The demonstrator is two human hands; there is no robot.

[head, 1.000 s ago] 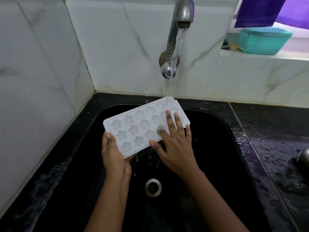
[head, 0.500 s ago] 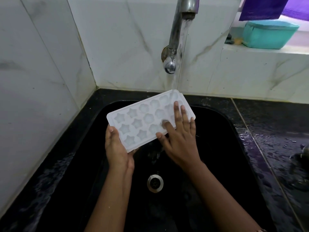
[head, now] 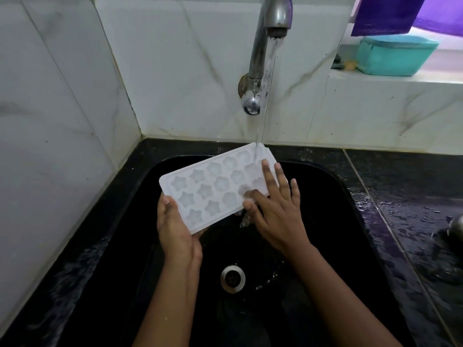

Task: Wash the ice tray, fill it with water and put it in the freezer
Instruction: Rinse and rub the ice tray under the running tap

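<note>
A white ice tray (head: 208, 190) with star and flower moulds is held tilted over the black sink (head: 333, 201). My left hand (head: 175, 229) grips its near left corner from below, thumb on the rim. My right hand (head: 275, 209) lies flat on the tray's right end, fingers straight and spread over the moulds. Water runs from the steel tap (head: 269, 23) onto the tray's far right corner and drips off the lower edge.
The sink's drain (head: 232, 278) lies below my hands. A wet black counter (head: 413, 196) runs to the right with a metal object (head: 456, 227) at its edge. A teal container (head: 395, 55) stands on the marble ledge under a purple cloth (head: 385, 13). Marble walls close the left and back.
My right hand has slid a little farther up and right across the tray's moulds. The tray stays under the stream in my left hand.
</note>
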